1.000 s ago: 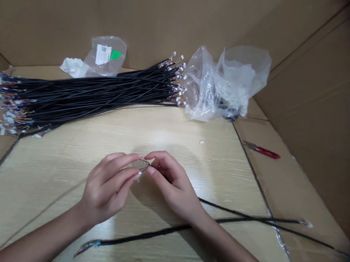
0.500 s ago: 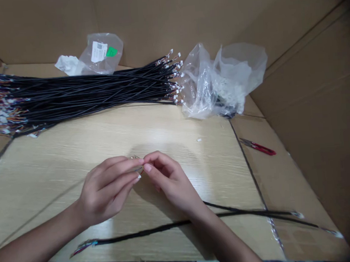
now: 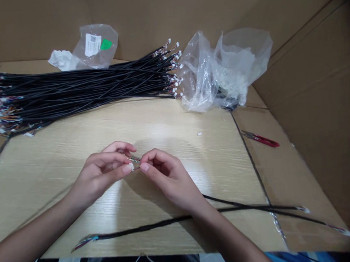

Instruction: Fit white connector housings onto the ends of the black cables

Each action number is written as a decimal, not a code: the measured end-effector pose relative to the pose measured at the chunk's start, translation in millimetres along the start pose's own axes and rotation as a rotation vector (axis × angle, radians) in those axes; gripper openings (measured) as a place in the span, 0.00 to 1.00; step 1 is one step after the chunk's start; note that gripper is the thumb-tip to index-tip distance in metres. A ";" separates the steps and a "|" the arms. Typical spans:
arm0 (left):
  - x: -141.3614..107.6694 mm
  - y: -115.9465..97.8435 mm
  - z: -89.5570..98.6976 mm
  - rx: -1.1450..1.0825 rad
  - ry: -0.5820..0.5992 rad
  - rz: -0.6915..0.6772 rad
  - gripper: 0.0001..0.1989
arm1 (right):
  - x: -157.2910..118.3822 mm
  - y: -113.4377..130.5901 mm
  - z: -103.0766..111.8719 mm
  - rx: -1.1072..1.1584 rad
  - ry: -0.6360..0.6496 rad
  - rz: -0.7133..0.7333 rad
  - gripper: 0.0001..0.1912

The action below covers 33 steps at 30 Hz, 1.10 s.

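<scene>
Near the middle of the table, my left hand (image 3: 107, 167) pinches a small white connector (image 3: 131, 166) between thumb and fingertip. Facing it, my right hand (image 3: 163, 173) grips thin coloured wires (image 3: 136, 160) between thumb and index finger. The wires bridge the small gap between my fingertips. A black cable (image 3: 146, 227) with bare coloured wire ends lies below my hands, and a second black cable (image 3: 224, 201) crosses it, partly hidden by my right forearm.
A large bundle of black cables (image 3: 94, 86) lies along the back. Beside it are clear plastic bags (image 3: 200, 81), and a labelled bag (image 3: 108, 36) sits behind. Red-handled snips (image 3: 262, 139) lie right on cardboard. A tiny white piece (image 3: 199, 133) rests on the table (image 3: 162, 120).
My left hand has turned, and its thumb now presses on the white connector while other fingers lift away. My right hand keeps its pinch. The view has shifted slightly.
</scene>
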<state>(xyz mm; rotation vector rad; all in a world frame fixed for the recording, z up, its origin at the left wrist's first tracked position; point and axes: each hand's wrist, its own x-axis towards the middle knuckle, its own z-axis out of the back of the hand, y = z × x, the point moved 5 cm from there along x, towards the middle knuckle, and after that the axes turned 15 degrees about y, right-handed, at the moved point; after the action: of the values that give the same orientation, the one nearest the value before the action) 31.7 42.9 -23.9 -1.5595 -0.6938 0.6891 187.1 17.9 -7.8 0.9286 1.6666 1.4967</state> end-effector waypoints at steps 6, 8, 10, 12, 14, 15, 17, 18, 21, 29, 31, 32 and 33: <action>3.6 2.5 -4.2 -0.174 0.031 0.064 0.06 | -3.1 3.3 -1.0 -0.061 0.002 0.001 0.05; 4.1 2.1 -5.4 -0.191 0.064 0.077 0.07 | -4.6 5.1 -1.0 -0.105 0.007 0.012 0.05; 4.3 1.6 -5.7 -0.193 0.094 0.092 0.07 | -5.8 7.2 -1.1 -0.153 0.020 0.028 0.04; 4.3 0.6 -5.4 -0.196 0.117 0.099 0.08 | -6.6 9.7 -1.0 -0.203 0.039 0.049 0.04; 4.3 0.1 -5.4 -0.200 0.140 0.108 0.08 | -7.2 12.2 -0.8 -0.253 0.060 0.069 0.05; 4.2 0.2 -5.4 -0.205 0.149 0.110 0.08 | -7.5 13.6 -0.7 -0.278 0.068 0.081 0.05; 3.7 1.4 -5.3 -0.215 0.160 0.119 0.08 | -7.8 16.0 -0.4 -0.322 0.080 0.100 0.04; 3.4 2.3 -5.1 -0.223 0.162 0.120 0.07 | -8.0 16.9 -0.3 -0.340 0.083 0.108 0.04; 2.3 4.6 -4.6 -0.241 0.173 0.109 0.06 | -8.2 18.6 -0.4 -0.376 0.088 0.127 0.04; 0.1 3.8 -4.0 -0.246 0.173 0.112 0.05 | -9.2 17.3 -0.9 -0.412 0.102 0.103 0.04; -0.3 3.4 -3.9 -0.244 0.167 0.122 0.06 | -9.3 17.0 -0.6 -0.418 0.097 0.098 0.04; -0.5 3.3 -3.7 -0.241 0.163 0.126 0.06 | -9.4 17.1 -0.6 -0.420 0.097 0.098 0.04; -0.6 3.3 -3.6 -0.236 0.160 0.132 0.06 | -9.4 17.2 -0.8 -0.421 0.100 0.100 0.04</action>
<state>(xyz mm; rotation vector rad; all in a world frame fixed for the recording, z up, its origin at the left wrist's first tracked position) 34.2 39.9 -26.8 -1.8684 -0.5714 0.5862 192.1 10.6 9.8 0.7232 1.3082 1.8939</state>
